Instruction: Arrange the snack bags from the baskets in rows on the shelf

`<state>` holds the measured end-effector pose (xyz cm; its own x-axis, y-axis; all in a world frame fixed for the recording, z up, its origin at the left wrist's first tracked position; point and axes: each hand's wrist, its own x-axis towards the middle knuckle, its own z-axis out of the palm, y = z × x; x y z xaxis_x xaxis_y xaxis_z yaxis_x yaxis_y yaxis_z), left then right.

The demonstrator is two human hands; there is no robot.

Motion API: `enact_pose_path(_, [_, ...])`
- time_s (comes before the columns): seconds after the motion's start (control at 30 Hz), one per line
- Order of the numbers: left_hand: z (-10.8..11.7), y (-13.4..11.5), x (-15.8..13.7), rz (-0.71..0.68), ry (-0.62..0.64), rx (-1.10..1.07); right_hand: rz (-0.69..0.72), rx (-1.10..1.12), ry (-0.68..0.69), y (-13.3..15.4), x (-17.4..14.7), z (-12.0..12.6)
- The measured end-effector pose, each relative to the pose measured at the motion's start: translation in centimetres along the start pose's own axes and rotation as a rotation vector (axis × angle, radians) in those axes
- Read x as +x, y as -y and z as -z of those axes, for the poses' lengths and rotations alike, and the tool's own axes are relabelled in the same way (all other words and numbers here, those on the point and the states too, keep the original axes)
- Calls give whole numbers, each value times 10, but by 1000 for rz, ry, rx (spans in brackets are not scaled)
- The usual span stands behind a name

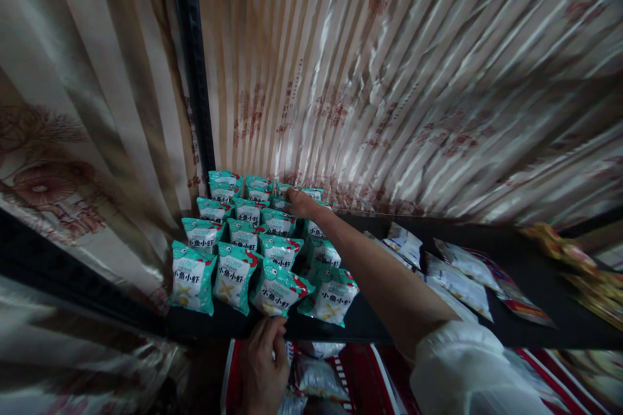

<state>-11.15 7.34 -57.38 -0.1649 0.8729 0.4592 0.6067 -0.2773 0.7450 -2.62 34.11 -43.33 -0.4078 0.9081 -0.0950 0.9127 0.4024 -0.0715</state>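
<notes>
Right hand (302,203) lay over the packets (281,253), grip unclear; left hand (265,360), loosely open, sat before them; forearm (384,266) contact risked toppling them.

On black shelf (545,282): teal-and-white snack bags (234,277), upright in rows at left; pale packets (457,285) lying right of middle; gold packets (586,266) at right end. Stretched over shelf: right hand (304,205), at rear bags. At shelf's front edge: left hand (265,363), fingers bent. Behind shelf: pleated, printed curtain (389,78). Below shelf: red-and-white box (363,376).
</notes>
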Motion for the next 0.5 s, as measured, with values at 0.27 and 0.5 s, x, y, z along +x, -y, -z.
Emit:
enact_pose_path(0.27, [-2,-3,1,9,-56,-6,27,65,-19,8,4,-2])
enact_pose_path(0.5, [-4,6,-2,0,2,-17,87,72,26,6,5,1])
